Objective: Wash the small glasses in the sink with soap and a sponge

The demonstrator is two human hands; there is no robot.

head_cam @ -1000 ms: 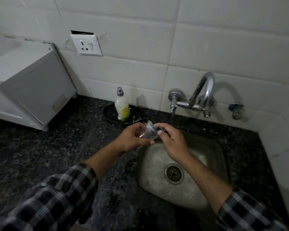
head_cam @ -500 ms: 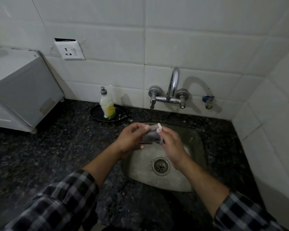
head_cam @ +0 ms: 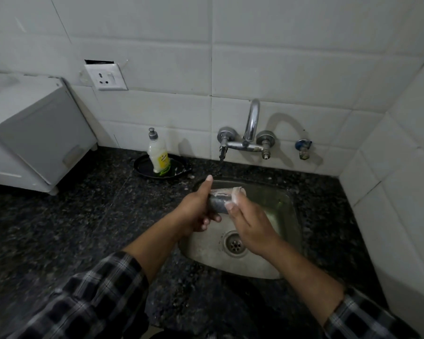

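Note:
A small clear glass (head_cam: 222, 199) lies on its side over the left half of the steel sink (head_cam: 283, 206), with soap foam on its rim. My left hand (head_cam: 196, 211) grips its base end, thumb sticking up. My right hand (head_cam: 251, 226) holds the open end, fingers curled at the soapy rim. Whether a sponge is in my right hand I cannot tell. A soap bottle (head_cam: 158, 155) stands on a black dish (head_cam: 142, 167) behind and to the left.
A wall tap (head_cam: 245, 140) hangs over the sink's back edge, its spout (head_cam: 222, 152) above the glass. Black granite counter (head_cam: 59, 216) surrounds the sink. A white appliance (head_cam: 32, 133) sits at far left, and a wall socket (head_cam: 105, 77) is above it. Tiled wall closes the right side.
The glass has turned to lie more level, and my left thumb has lifted straight up. Both hands have drifted slightly lower over the sink; the view shifted right.

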